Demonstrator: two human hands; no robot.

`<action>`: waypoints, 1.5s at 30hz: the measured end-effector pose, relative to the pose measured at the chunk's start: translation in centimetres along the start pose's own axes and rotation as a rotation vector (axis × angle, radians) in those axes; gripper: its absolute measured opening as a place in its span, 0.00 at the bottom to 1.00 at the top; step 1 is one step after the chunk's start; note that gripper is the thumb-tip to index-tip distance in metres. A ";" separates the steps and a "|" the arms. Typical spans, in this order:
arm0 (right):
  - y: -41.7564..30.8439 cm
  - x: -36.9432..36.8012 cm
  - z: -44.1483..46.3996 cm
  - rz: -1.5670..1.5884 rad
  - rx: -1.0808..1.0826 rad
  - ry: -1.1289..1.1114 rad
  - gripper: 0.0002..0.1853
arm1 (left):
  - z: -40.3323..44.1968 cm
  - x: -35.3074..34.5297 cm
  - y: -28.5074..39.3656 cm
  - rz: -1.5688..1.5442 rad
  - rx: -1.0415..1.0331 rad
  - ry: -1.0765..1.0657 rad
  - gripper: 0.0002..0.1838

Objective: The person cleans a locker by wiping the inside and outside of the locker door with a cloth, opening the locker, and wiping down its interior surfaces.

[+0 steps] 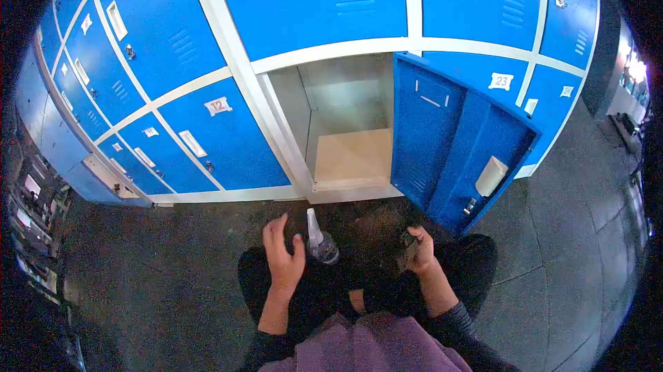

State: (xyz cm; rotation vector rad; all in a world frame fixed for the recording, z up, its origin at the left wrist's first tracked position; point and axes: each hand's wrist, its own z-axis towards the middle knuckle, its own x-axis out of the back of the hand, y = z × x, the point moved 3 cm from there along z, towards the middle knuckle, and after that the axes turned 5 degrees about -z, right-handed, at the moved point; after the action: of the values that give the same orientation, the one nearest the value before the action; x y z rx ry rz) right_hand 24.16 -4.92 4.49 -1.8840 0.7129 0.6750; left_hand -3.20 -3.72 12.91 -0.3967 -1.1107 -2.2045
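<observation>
My left hand [283, 256] is raised beside a clear bottle with a white nozzle [323, 244], its fingers apart and nothing in them. The bottle stands on the dark floor in front of the open locker [353, 154]. On the right, my right hand [420, 251] has its fingers curled round a small dark object [407, 239] that is too dim to identify. Above that hand, the blue locker door [449, 137] is swung out to the right, its latch near the lower edge. A pale board lies on the bottom of the locker.
Closed blue lockers [221, 130] in white frames line the wall on both sides and above. Dark floor tiles [552, 254] stretch to either side. My bent legs, in dark clothing, flank the bottle. Equipment shows blurred at the far left edge.
</observation>
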 end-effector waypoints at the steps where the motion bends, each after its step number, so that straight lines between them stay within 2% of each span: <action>1: -0.3 -1.8 -1.0 0.013 0.035 0.013 0.18 | 0.4 -0.4 1.3 -0.092 -0.023 -0.091 0.26; 3: -0.2 -2.2 -1.0 0.046 0.098 -0.008 0.18 | 0.7 -1.7 3.3 -0.284 -0.066 -0.270 0.26; 6: 1.0 -1.2 -0.6 0.085 0.109 -0.118 0.19 | -0.5 -5.4 4.6 -0.795 0.356 -0.481 0.23; 8: -0.2 -4.0 -2.2 0.074 0.037 -0.229 0.24 | -0.4 -6.0 5.1 -0.882 0.501 -0.529 0.22; 9: 0.0 -3.3 -2.0 0.090 0.087 -0.184 0.23 | -0.2 -6.1 5.6 -0.926 0.570 -0.551 0.21; 10: 0.3 -2.3 -1.4 0.106 0.137 -0.140 0.21 | 0.1 -5.9 6.2 -0.928 0.572 -0.486 0.20; 14: 0.3 -2.1 -0.8 0.156 0.145 -0.189 0.22 | -0.1 -6.6 6.1 -0.862 0.529 -0.575 0.18; 17: -1.1 -6.0 -2.3 0.220 0.109 -0.134 0.23 | -0.9 -7.6 3.9 -0.657 0.382 -0.587 0.15; 20: -1.0 -4.2 -1.6 0.068 0.125 0.040 0.24 | 0.1 -6.8 4.3 -0.936 0.566 -0.444 0.12; 23: -0.3 -2.7 -0.6 -0.144 0.109 0.040 0.23 | 0.8 -5.7 4.9 -0.905 0.734 -0.415 0.11; 24: -0.1 -2.5 -0.5 -0.173 0.061 0.068 0.24 | 0.8 -5.7 4.9 -0.817 0.718 -0.378 0.10; 26: 0.1 -2.1 -0.4 -0.232 -0.035 0.125 0.26 | 0.8 -6.3 4.4 -0.862 0.631 -0.313 0.09; 29: -0.4 -2.4 -0.5 -0.432 0.058 0.189 0.32 | 1.7 -5.5 5.8 -0.864 0.499 -0.309 0.09; 32: 1.3 1.1 2.0 -0.375 0.102 -0.163 0.40 | 2.2 -4.5 6.8 -0.832 0.467 -0.326 0.08; 35: -0.9 -4.1 -2.8 -0.504 0.080 -0.137 0.45 | 2.1 -4.3 7.3 -0.859 0.502 -0.310 0.09; 38: 1.6 -2.0 -1.2 -0.441 0.064 -0.310 0.46 | 1.9 -5.0 7.8 -0.966 0.453 -0.309 0.09; 41: 1.9 -1.9 -0.2 -0.235 0.016 -0.431 0.38 | 2.0 -4.7 8.1 -0.934 0.434 -0.342 0.09; 43: 0.7 -2.1 -0.4 -0.258 0.040 -0.309 0.37 | 2.1 -4.6 7.3 -0.914 0.491 -0.350 0.09; 45: 0.0 -1.4 -0.3 -0.298 0.123 -0.204 0.34 | 2.6 -4.1 7.2 -0.839 0.428 -0.307 0.11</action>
State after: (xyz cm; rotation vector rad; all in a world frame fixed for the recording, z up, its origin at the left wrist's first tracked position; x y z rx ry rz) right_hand 23.28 -4.97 5.60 -1.7321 0.3270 0.6062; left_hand 4.57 -3.18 16.75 -0.0716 -2.1688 -2.5170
